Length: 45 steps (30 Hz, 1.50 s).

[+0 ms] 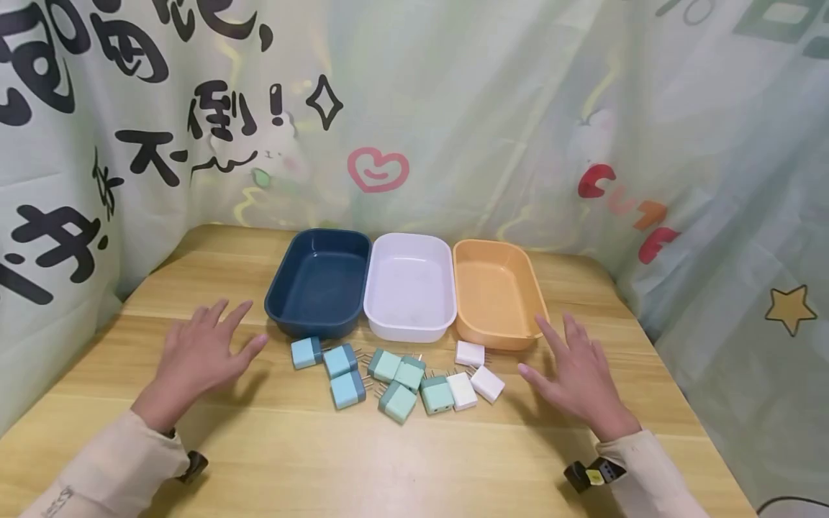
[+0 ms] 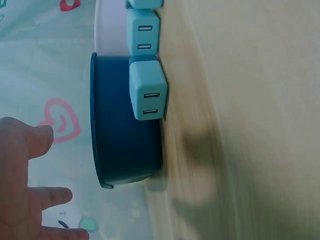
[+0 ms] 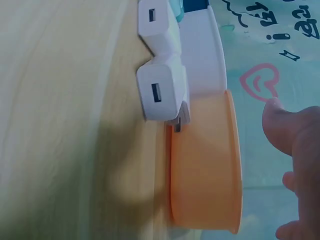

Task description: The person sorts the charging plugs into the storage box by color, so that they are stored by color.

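Note:
My left hand [image 1: 202,354], fingers spread and holding nothing, hovers over the table left of the blue chargers [image 1: 348,389]. On the other side, my right hand [image 1: 578,375] is likewise spread, near the front right corner of the orange tray [image 1: 499,340]. Between the hands lie several USB charger plugs: blue ones on the left, green chargers [image 1: 398,401] in the middle, white chargers [image 1: 487,384] on the right. Two USB slots show on a blue charger [image 2: 149,95] in the left wrist view; a white charger [image 3: 159,90] in the right wrist view has one.
Behind the chargers stand a dark blue tray [image 1: 317,327], a white tray [image 1: 411,334] and the orange one, side by side. A printed curtain [image 1: 466,129] hangs behind the wooden table [image 1: 414,467]. Each wrist wears a dark strap with a small device.

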{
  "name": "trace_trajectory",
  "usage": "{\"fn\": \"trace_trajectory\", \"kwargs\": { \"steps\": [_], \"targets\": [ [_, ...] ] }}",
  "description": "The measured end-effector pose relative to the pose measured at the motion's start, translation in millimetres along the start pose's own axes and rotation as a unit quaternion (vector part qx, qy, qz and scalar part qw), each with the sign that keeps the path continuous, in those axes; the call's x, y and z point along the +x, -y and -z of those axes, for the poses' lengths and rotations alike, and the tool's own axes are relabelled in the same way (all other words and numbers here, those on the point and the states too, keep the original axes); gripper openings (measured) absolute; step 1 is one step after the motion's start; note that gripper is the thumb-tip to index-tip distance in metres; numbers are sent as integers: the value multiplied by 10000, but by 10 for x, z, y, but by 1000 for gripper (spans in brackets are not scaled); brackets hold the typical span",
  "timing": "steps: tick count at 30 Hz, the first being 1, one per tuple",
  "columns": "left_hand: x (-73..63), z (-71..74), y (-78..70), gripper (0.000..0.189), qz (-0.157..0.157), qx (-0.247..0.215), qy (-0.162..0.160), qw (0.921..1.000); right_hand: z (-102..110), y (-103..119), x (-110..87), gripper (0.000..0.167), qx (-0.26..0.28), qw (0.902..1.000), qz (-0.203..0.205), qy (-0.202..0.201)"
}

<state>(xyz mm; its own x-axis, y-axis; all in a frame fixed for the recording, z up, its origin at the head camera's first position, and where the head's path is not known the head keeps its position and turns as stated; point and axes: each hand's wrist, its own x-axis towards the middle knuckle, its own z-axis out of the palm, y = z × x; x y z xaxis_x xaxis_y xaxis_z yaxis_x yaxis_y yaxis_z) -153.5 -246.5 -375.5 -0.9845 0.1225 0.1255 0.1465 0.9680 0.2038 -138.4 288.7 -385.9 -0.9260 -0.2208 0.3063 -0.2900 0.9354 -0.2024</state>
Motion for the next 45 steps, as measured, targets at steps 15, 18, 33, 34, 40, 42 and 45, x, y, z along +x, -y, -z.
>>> {"fn": "trace_trajectory", "kwargs": {
  "steps": [15,18,33,34,40,42,45],
  "targets": [
    [251,36,53,81,116,-1518,405,9875,42,112,222,78,1171,9931,78,-68],
    [312,30,45,80,217,-1735,369,9839,42,152,249,73,1600,9866,79,-323],
    [558,59,103,74,792,-3437,942,9310,62,408,432,51,3506,9359,86,325],
    [571,55,109,74,839,-3521,980,9270,53,420,447,50,3612,9315,97,418],
    [635,9,130,74,1003,-3624,1103,9200,-27,482,539,49,4075,9087,111,897],
    [639,-14,128,74,1016,-3545,1092,9231,-64,508,562,48,4144,9046,126,987],
    [614,-50,126,71,1065,-3410,1145,9270,-117,557,578,47,4260,8965,126,1213]
  ]
}}
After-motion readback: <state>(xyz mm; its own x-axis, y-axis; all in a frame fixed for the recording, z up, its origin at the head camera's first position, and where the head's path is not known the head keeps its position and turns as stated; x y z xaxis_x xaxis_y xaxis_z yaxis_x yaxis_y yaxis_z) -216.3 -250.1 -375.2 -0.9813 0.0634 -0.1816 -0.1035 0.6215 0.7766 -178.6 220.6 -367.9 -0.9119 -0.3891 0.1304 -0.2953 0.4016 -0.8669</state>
